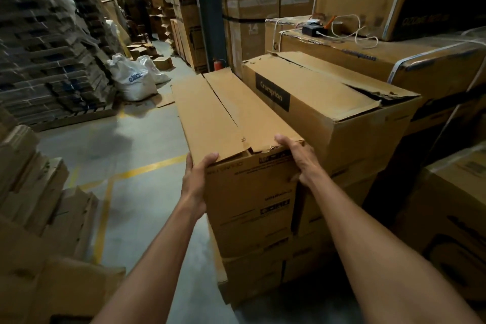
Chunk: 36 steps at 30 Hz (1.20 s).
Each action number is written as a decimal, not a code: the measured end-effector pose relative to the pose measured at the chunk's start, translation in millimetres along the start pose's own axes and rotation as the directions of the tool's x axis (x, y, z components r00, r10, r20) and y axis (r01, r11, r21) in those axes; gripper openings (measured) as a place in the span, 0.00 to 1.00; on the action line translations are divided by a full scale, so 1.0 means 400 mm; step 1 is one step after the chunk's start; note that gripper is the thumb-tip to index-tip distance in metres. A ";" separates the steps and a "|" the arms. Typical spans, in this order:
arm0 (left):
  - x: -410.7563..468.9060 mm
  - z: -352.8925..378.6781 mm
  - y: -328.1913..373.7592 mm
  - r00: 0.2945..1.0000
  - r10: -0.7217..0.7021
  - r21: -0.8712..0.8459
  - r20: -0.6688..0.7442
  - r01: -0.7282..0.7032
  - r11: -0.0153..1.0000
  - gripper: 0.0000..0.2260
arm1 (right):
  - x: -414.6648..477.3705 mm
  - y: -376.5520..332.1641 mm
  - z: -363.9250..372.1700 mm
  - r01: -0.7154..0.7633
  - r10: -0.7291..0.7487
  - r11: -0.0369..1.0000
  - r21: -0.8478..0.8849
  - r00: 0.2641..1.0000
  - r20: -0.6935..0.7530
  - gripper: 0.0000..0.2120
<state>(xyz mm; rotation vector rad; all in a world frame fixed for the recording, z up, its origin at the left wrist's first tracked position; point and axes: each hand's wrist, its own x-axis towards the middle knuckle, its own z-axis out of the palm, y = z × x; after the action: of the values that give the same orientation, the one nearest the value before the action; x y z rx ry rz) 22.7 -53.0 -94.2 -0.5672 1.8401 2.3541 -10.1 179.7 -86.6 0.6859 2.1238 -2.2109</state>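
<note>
A long brown cardboard box point(223, 113) lies on top of a stack of cartons, its near end facing me, its top flaps torn at the near edge. My left hand point(196, 181) grips the near left corner, fingers curled over the top edge. My right hand point(299, 158) grips the near right corner, fingers over the torn flap. A second long box point(328, 97) with a black Crompton label lies beside it on the right, touching it.
Tall carton stacks rise behind and right, one carrying a black adapter point(311, 29) and white cord. Flattened cardboard piles point(47, 60) fill the left. White sacks point(134, 79) and a red extinguisher point(217, 63) stand on the concrete floor point(136, 166) with yellow lines.
</note>
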 end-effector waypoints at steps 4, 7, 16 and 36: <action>0.000 -0.050 0.030 0.999 0.005 0.059 0.046 -0.007 0.998 0.27 | -0.054 -0.018 0.026 0.103 -0.103 0.995 0.010 0.994 -0.040 0.23; -0.031 -0.084 0.038 0.997 0.058 0.014 0.044 -0.058 0.998 0.23 | -0.108 -0.047 0.035 0.195 -0.196 0.980 -0.027 0.978 -0.073 0.18; -0.247 -0.160 0.127 0.965 0.240 -0.003 0.111 -0.241 0.971 0.27 | -0.347 -0.115 0.008 0.390 -0.390 0.921 0.000 0.920 -0.044 0.17; -0.824 0.123 0.153 0.740 0.324 0.054 0.590 -0.436 0.898 0.23 | -0.976 -0.089 -0.505 0.590 -0.468 0.805 0.062 0.696 -0.544 0.25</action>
<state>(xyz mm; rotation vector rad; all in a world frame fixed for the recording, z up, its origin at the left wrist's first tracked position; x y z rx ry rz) 298.1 26.3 86.5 0.5520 1.9591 2.1637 394.7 259.6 69.2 0.8151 2.6042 -2.8928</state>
